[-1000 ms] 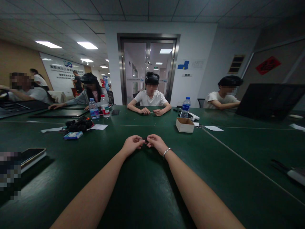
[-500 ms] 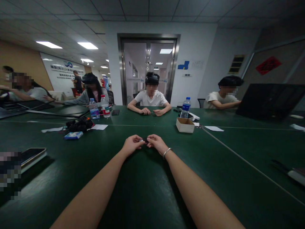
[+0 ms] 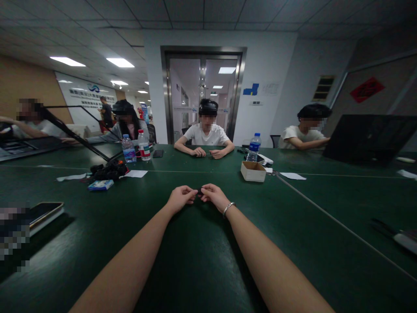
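My left hand (image 3: 181, 198) and my right hand (image 3: 215, 196) meet just above the green table, with their fingertips close together. Between them is a small dark object (image 3: 200, 191), too small for me to tell its kind. The thumb and fingers of my right hand pinch it from the right. My left hand is closed in a pinch at the object's left end, and its fingers hide whatever lies between them. A silver bangle circles my right wrist.
On the green table (image 3: 97, 243), an open cardboard box (image 3: 253, 172) and a water bottle (image 3: 254, 148) stand beyond my right hand. Two bottles (image 3: 129, 150), black cables (image 3: 109, 170) and a blue packet (image 3: 100, 185) are at left. A phone (image 3: 47, 214) is nearer. A person (image 3: 206, 134) sits opposite.
The shiny metal bit that showed between my fingertips is now out of sight. My left fingertips have closed up to the dark object. At far left, a black frame has been tilted up.
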The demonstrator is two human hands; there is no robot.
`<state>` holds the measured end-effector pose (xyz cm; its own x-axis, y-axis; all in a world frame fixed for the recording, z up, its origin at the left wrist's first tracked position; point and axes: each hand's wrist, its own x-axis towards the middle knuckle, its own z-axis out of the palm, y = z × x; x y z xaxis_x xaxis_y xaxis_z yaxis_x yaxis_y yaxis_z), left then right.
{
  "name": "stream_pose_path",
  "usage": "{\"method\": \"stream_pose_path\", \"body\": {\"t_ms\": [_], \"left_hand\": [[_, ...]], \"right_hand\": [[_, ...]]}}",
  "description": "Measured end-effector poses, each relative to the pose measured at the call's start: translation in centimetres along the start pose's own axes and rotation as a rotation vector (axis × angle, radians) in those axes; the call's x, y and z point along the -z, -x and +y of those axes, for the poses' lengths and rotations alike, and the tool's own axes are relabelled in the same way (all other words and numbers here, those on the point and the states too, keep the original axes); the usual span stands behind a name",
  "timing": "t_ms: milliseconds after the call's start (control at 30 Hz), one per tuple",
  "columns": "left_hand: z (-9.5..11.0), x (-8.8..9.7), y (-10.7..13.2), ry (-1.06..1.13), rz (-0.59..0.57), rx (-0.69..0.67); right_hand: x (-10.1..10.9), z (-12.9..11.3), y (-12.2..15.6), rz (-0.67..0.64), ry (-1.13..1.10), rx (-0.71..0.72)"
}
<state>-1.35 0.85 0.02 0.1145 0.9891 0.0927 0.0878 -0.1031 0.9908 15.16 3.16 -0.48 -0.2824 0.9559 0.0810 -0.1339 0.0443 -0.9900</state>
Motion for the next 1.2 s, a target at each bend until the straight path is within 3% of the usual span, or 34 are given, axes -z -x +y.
{"method": "stream_pose_path", "body": {"t_ms": [200,467,667,967,1200], "left_hand": [[0.39,-0.02,0.3,-0.002,-0.019,-0.05],[-0.09,0.02,-0.04,-0.007,-0.022,0.001],[0.03,0.05,0.16,-0.006,-0.036,-0.064],[0.11,-0.02,0.15,0.007,-0.027,-0.002],[0.05,0.03,0.23,-0.001,-0.044,-0.071]], "right_hand": [[0.07,-0.04,0.06,-0.003,-0.014,0.004],[-0.01,0.02,0.02,-0.001,-0.016,-0.003],[0.05,-0.07,0.14,-0.005,-0.021,-0.008],[0.05,0.02,0.04,-0.005,-0.016,-0.007],[0.2,0.06,0.07,-0.018,-0.023,0.005]]}}
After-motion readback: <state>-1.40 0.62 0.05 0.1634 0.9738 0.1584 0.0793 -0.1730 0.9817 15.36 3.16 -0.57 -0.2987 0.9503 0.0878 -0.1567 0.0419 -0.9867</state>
